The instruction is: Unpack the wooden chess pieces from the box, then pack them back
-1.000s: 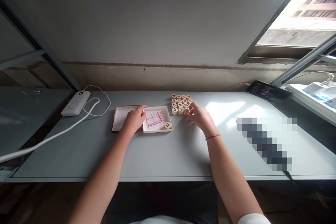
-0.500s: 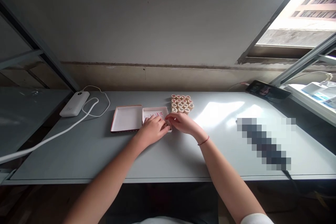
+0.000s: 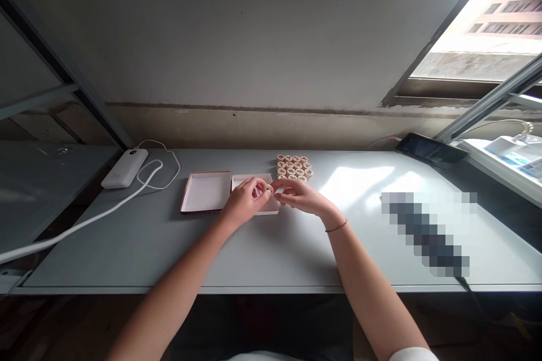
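My left hand [image 3: 248, 198] is raised over the shallow white box [image 3: 271, 210], its thumb and fingers pinching a small round chess piece [image 3: 269, 190]. My right hand [image 3: 301, 196] comes in from the other side with fingers and thumb apart. Its fingertips are beside the piece; whether they touch it I cannot tell. Just behind the right hand, wooden Chinese chess pieces [image 3: 290, 165] with red and black characters stand in close rows. The box's red-edged lid [image 3: 207, 192] lies inside up to the left. My hands hide much of the box's inside.
A white power bank [image 3: 125, 169] with a white cable [image 3: 93, 214] is at the far left of the grey desk [image 3: 271, 259]. On the right are a phone [image 3: 432, 148] and a blurred-out dark object [image 3: 427, 237]. The wall closes off the back.
My left hand has lifted from inside the box with a chess piece in its pinch. My right hand's fingers have spread apart beside it.
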A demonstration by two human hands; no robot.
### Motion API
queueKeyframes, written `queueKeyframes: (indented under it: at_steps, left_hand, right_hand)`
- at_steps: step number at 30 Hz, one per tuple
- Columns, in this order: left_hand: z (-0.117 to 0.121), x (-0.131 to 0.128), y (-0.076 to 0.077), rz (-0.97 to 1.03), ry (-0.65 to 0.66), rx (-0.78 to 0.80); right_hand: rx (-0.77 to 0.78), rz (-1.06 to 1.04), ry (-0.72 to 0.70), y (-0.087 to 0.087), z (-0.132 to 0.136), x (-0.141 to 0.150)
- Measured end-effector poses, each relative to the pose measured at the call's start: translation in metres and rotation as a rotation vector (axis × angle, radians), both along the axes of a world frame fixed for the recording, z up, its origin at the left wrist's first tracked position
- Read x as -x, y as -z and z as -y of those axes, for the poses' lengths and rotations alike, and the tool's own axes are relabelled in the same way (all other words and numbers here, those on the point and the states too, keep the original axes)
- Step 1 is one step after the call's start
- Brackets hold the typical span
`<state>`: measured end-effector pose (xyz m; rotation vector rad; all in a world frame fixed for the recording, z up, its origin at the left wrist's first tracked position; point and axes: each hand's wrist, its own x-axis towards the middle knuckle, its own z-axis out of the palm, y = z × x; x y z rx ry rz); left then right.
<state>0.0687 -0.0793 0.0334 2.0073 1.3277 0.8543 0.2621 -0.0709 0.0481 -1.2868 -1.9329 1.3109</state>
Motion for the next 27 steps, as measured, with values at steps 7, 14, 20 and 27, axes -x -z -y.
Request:
queueKeyframes:
  at_steps: [7, 14, 20, 27]
  left_hand:
    - [0.002, -0.002, -0.004, 0.229, -0.054, 0.06]
    - [-0.009, 0.009, -0.003, 0.41, -0.181, -0.049]
    - [-0.009, 0.008, -0.001, 0.373, -0.195, 0.003]
    - [-0.001, 0.002, -0.004, 0.171, -0.131, -0.062]
  right_hand:
    - [-0.048, -0.25, 0.12, 0.004, -0.004, -0.002]
    - [-0.257, -0.037, 0.79, 0.007, -0.018, -0.048]
    - [-0.085, 0.293, 0.714, 0.016, -0.018, -0.064]
    - [-0.128, 0.481, 0.696, 0.015, -0.017, -0.057]
